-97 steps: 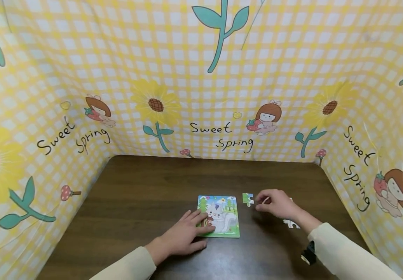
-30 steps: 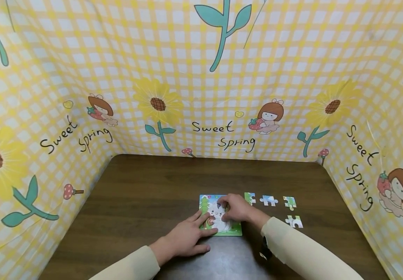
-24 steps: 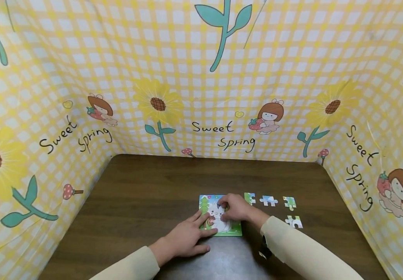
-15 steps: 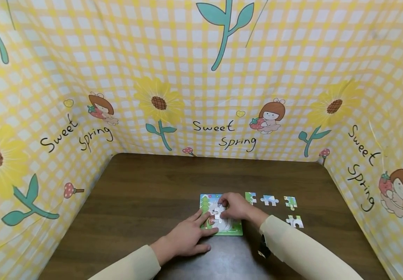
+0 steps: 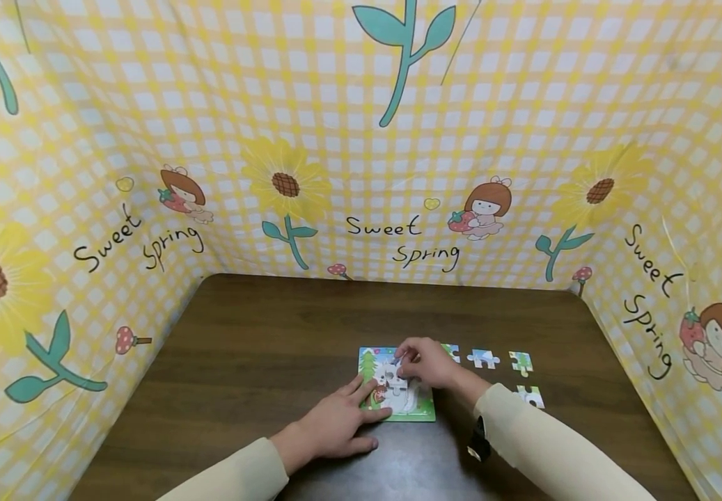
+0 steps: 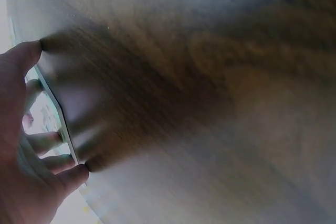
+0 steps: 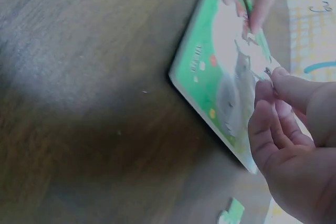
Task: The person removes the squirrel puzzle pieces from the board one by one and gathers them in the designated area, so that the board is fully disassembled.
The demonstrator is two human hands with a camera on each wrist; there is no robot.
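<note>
A square jigsaw puzzle (image 5: 425, 413) with a green border and a white squirrel picture lies on the table. My left hand (image 5: 329, 422) rests across its left side with the fingers spread; in the left wrist view, fingertips (image 6: 79, 174) are at the puzzle's near edge. My right hand (image 5: 431, 363) is over the upper right of the puzzle, thumb and index finger pinching a whitish puzzle piece (image 5: 390, 376) over the squirrel's face. From the right wrist, that piece (image 7: 256, 61) is seen at the fingertips, tilted above the board. The right hand hides the puzzle's upper right corner.
Several loose puzzle pieces lie to the right: a green and blue one (image 5: 453, 352) partly behind the right hand, a blue and white one (image 5: 482, 359), a green one (image 5: 521, 362) and a white one (image 5: 530, 397). Yellow checked cloth (image 5: 361, 153) walls the brown table (image 5: 260, 327).
My right hand has moved left from the loose pieces to the puzzle, and a piece at the squirrel's face has come up in its fingers. My left hand stays on the board.
</note>
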